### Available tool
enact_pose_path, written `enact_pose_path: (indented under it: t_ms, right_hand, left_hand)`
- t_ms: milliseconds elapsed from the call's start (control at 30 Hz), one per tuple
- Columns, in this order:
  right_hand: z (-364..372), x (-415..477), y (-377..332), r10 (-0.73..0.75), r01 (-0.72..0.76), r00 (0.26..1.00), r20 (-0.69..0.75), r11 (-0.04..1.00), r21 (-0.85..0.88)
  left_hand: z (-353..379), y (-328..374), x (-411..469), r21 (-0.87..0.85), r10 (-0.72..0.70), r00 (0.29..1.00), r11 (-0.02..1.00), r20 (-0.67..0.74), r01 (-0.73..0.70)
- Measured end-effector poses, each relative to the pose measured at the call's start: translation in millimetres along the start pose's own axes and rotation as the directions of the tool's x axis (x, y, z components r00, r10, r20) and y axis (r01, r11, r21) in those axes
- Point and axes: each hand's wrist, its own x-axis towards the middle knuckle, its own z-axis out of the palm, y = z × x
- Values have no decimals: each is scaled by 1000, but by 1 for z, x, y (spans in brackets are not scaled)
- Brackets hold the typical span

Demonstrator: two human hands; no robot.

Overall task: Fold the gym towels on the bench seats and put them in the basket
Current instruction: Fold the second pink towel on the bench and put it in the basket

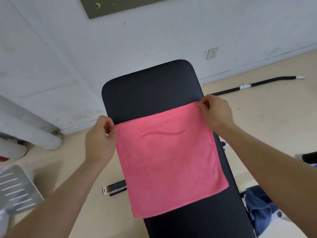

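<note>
- Pink towel (169, 160) lies flat on the black bench seat (151, 90), roughly square, "YOGA FITNESS" print reading upside down from the wearer's side.
- Left hand (100, 140) pinches the towel's far-left corner between thumb and fingers, closed tight on the cloth.
- Right hand (216, 114) pinches the far-right corner the same way.
- Far edge is stretched straight between the two hands; near edge rests on the seat, right side hanging slightly past the bench edge.
- Far half of the seat is bare, nothing on it.
- Floor left of bench: grey slatted basket (17, 188), well apart from the towel.
- Small black-and-white strap piece (115, 188) on the floor just beside the bench's left edge.
- Blue cloth (260, 206) on the floor to the right, near the bench.
- Black bar (257, 84) lies along the floor by the wall (154, 36), beyond the right hand.
</note>
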Motion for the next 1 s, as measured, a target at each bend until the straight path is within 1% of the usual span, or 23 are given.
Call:
enact_pose_path:
  t_ms: [67,133,167,200,233,267,300,333,367,400,433,467,533,600,667,733,767,800,833,900,933,967,1000]
  right_hand:
    - [4,12,-6,-26,27,999,-28,999,25]
    - [7,20,-13,-55,58,996,-66,998,33]
    - [9,21,-16,-67,70,994,-84,997,33]
    - [12,20,-18,-77,80,992,-101,996,31]
    - [15,18,-19,-78,82,990,-116,996,25]
    - [16,16,-19,-74,77,989,-129,997,15]
    - [18,14,-19,-68,68,989,-133,998,2]
    - [19,12,-21,-65,63,989,-131,998,-21]
    - [19,10,-24,-65,59,990,-124,997,-52]
    - [17,7,-28,-68,58,991,-119,994,-88]
    - [14,0,-32,-74,60,990,-117,990,-124]
    - [10,-11,-37,-99,80,989,-107,983,-165]
    - [5,-47,-45,-210,191,977,-44,944,-269]
    - [12,-93,-45,-287,302,953,95,888,-348]
    - [23,-126,-38,-232,329,931,282,870,-368]
    - [34,-138,-27,-140,294,899,415,896,-334]
    - [38,-139,-23,-119,280,889,442,905,-319]
    - [40,-139,-21,-115,278,888,445,905,-321]
    - [41,-138,-21,-113,281,888,445,901,-332]
    - [42,-137,-20,-101,282,880,464,897,-340]
    - [41,-137,-21,-101,281,880,465,899,-337]
    - [41,-137,-19,-106,281,883,457,900,-334]
    - [40,-137,-19,-117,283,889,442,900,-331]
  left_hand:
    - [-1,1,12,59,86,996,995,-15,-85]
    - [-5,4,19,164,207,977,967,-44,-197]
    - [-5,5,18,236,281,958,937,-62,-260]
    - [-4,8,12,307,379,923,888,-65,-343]
    - [-1,10,2,359,494,869,816,-23,-454]
    - [4,13,-13,384,593,802,725,74,-572]
    - [12,13,-27,396,637,742,639,208,-659]
    - [21,13,-38,420,587,728,596,353,-684]
    - [28,14,-44,452,452,747,601,487,-659]
    - [32,16,-48,484,311,769,630,559,-607]
    - [35,17,-48,509,230,782,647,579,-567]
    - [37,19,-47,517,191,789,661,584,-543]
    - [39,22,-46,538,146,794,661,590,-522]
    - [39,30,-47,563,110,796,649,596,-511]
    - [39,35,-49,583,86,804,645,588,-495]
    - [40,37,-47,592,86,816,645,572,-483]
    - [40,37,-48,591,98,822,648,561,-480]
    - [39,35,-50,583,131,833,656,538,-480]
    - [38,32,-56,561,193,848,675,493,-480]
    - [35,12,-82,477,348,872,735,345,-482]
    - [35,0,-103,422,414,866,757,279,-498]
    - [36,-10,-128,374,451,856,771,252,-516]
    - [39,-20,-151,330,470,837,772,280,-544]
